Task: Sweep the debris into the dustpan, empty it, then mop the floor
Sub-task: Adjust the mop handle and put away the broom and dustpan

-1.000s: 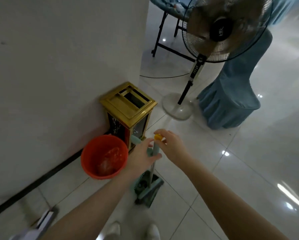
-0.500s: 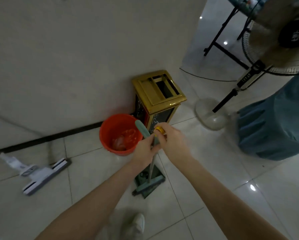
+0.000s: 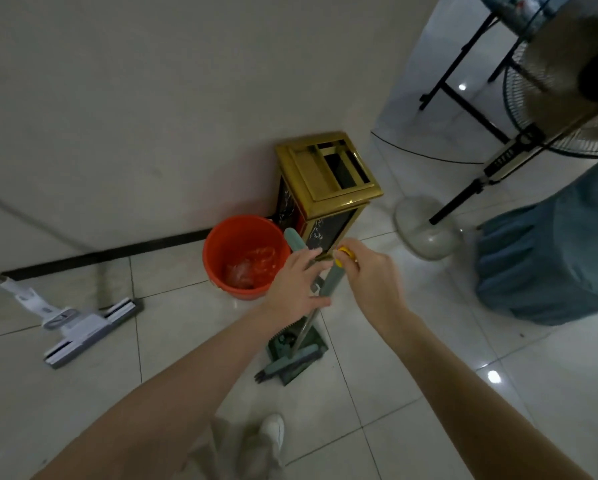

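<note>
A green dustpan with a broom clipped in it (image 3: 295, 356) stands upright on the tiled floor in front of me. My right hand (image 3: 366, 275) pinches the yellow-capped top of the broom handle (image 3: 343, 253). My left hand (image 3: 295, 287) rests against the two handles with its fingers straightened, and the green dustpan handle tip (image 3: 292, 238) pokes out above it. An orange bucket (image 3: 221, 258) with reddish bits inside sits by the wall. A white flat mop (image 3: 86, 323) lies on the floor to the left, its pole leaning on the wall.
A gold-topped bin (image 3: 328, 178) stands against the wall behind the bucket. To the right are a pedestal fan with a round base (image 3: 425, 230), its cable on the floor, and a blue-covered chair (image 3: 550, 265). My shoe (image 3: 273, 431) is just below the dustpan.
The view swung left, bringing the mop into sight. My left hand's fingers went from wrapped around the handle to straightened. The dustpan and broom stay standing in place.
</note>
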A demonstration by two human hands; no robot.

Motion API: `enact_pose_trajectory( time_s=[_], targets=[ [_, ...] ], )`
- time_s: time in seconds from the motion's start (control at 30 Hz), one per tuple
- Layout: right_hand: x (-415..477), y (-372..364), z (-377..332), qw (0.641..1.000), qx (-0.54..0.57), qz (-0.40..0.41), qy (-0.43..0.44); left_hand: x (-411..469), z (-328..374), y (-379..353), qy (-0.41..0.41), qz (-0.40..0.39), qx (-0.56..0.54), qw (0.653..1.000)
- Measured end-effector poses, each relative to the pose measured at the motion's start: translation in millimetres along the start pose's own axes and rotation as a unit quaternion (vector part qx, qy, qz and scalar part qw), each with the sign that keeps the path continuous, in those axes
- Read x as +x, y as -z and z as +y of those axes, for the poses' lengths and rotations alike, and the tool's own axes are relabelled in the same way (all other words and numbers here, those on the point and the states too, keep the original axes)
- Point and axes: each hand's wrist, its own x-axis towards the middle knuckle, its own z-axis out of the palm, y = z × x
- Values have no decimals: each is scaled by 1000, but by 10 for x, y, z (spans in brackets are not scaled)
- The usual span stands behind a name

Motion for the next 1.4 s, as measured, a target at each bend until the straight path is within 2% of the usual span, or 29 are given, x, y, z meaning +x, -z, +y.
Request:
enact_pose_trajectory(
  time_s=[0.2, 0.3, 0.47, 0.57, 0.87, 1.4],
  targets=[
    [88, 54, 85, 1000, -1, 17, -10, 182, -14, 55, 8, -72, -16, 997],
    [171, 22, 56, 1000, 1, 20, -13, 202, -62, 43, 26, -77, -52, 995],
    [258, -52, -10, 1000, -1, 7, -7, 281, -197, -101, 3, -42, -106, 993],
    [292, -73, -33, 1000, 8, 3, -17, 318, -275, -219, -11, -13, -93, 996],
    [472, -91, -68, 992, 31, 116, 32, 447, -433, -374, -44, 84, -74, 993],
    [617, -91, -85, 992, 22, 119, 43, 548, -441, -460, -2, 106, -85, 991]
  ],
)
